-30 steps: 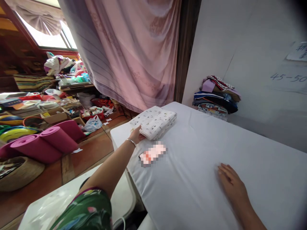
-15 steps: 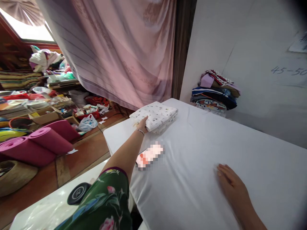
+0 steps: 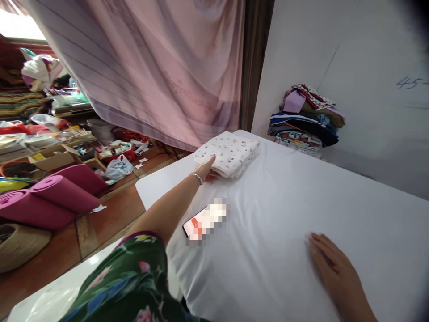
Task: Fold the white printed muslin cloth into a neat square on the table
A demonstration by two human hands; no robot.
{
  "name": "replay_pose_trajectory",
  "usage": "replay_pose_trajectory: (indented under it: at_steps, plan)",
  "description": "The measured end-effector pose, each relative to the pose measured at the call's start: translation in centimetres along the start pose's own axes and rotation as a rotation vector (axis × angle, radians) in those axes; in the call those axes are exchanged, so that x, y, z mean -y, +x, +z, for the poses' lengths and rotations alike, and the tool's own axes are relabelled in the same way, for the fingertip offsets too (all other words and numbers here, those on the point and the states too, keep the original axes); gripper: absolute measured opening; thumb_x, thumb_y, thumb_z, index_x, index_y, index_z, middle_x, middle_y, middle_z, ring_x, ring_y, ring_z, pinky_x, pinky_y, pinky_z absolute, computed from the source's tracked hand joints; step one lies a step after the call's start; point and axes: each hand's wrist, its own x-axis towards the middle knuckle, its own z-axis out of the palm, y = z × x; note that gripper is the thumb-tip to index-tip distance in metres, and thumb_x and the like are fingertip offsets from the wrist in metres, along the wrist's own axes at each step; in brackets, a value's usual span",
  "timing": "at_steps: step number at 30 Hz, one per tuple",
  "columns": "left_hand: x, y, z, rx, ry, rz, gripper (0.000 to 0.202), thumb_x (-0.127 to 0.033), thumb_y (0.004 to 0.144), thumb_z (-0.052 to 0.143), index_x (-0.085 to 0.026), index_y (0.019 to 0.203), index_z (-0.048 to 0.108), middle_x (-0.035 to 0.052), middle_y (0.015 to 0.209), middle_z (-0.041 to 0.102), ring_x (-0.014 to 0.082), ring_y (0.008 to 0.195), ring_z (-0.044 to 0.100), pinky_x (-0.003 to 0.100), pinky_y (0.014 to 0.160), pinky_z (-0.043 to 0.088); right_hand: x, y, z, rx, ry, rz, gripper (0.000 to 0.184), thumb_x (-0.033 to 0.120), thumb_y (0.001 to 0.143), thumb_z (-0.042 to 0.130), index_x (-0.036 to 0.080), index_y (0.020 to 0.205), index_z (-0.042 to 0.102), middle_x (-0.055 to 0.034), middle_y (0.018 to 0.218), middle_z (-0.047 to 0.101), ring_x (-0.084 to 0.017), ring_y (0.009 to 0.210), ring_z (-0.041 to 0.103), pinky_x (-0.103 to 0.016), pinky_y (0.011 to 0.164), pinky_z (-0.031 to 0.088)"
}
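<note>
A folded white cloth with a small scattered print point(image 3: 231, 152) lies near the far corner of the white-covered table point(image 3: 268, 223). At its near left edge is my left hand point(image 3: 208, 171), arm stretched out, the thumb raised and apart from the fingers. The fingertips are partly hidden beside the cloth's lower edge. My right hand point(image 3: 331, 264) rests flat on the white cover at the right, fingers stretched out and holding nothing. Between the two hands, nearer the left forearm, lies a phone point(image 3: 190, 229), its lit screen largely blurred out.
Against the wall, beyond the table, stands a pile of folded clothes point(image 3: 304, 118). A pink curtain point(image 3: 174, 67) hangs behind the table. On the floor at left are rolled pink mats point(image 3: 56, 201), a woven basket point(image 3: 23, 248), boxes and bags. A white surface point(image 3: 67, 286) adjoins below left.
The folded cloth has shifted a little away and to the right, with my left hand following at its edge. The view has tilted slightly. My right hand stays flat on the cover.
</note>
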Motion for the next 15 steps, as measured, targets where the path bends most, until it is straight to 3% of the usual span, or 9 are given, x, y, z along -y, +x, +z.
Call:
replay_pose_trajectory:
  at_steps: [2, 4, 8, 11, 15]
  plan:
    - [0.9, -3.0, -1.7, -0.049, 0.416, 0.040, 0.060, -0.055, 0.064, 0.068, -0.011, 0.102, 0.056, 0.0182, 0.089, 0.066, 0.0348, 0.096, 0.058, 0.040, 0.078, 0.046, 0.0, 0.1, 0.0, 0.005, -0.010, 0.001, 0.036, 0.046, 0.081, 0.049, 0.023, 0.103, 0.067, -0.0051, 0.120, 0.059, -0.027, 0.119, 0.046, -0.047, 0.101, 0.038]
    - [2.6, -6.7, -3.1, -0.022, 0.768, 0.207, 0.066, -0.060, 0.059, 0.069, -0.016, 0.107, 0.057, 0.0145, 0.094, 0.066, 0.0329, 0.098, 0.058, 0.036, 0.081, 0.044, 0.0, 0.2, 0.0, 0.011, -0.020, 0.012, 0.037, 0.047, 0.082, 0.048, 0.023, 0.103, 0.066, -0.0053, 0.120, 0.059, -0.027, 0.120, 0.046, -0.048, 0.102, 0.037]
    - [7.1, -13.7, -5.2, 0.003, 1.371, 0.478, 0.089, -0.065, 0.060, 0.063, -0.022, 0.133, 0.036, 0.0110, 0.118, 0.058, 0.0300, 0.109, 0.052, 0.036, 0.089, 0.038, 0.2, 0.4, 0.0, 0.038, -0.030, 0.015, 0.038, 0.048, 0.082, 0.046, 0.023, 0.102, 0.067, -0.0053, 0.120, 0.059, -0.026, 0.119, 0.046, -0.048, 0.100, 0.039]
    - [9.7, -16.3, -6.1, -0.063, 1.607, 0.574, 0.090, -0.061, 0.065, 0.060, -0.020, 0.138, 0.027, 0.0125, 0.130, 0.049, 0.0298, 0.121, 0.041, 0.039, 0.095, 0.033, 0.2, 0.5, 0.0, 0.043, -0.019, 0.009, 0.038, 0.047, 0.083, 0.045, 0.022, 0.100, 0.067, -0.0056, 0.120, 0.059, -0.026, 0.120, 0.046, -0.046, 0.098, 0.041]
    - [11.2, -16.6, -6.5, -0.172, 1.653, 0.662, 0.083, -0.053, 0.070, 0.060, -0.018, 0.137, 0.026, 0.0124, 0.130, 0.048, 0.0281, 0.121, 0.039, 0.039, 0.094, 0.031, -0.2, 0.6, 0.1, 0.050, 0.005, -0.006, 0.038, 0.046, 0.084, 0.044, 0.020, 0.100, 0.067, -0.0067, 0.120, 0.059, -0.026, 0.120, 0.045, -0.044, 0.099, 0.041]
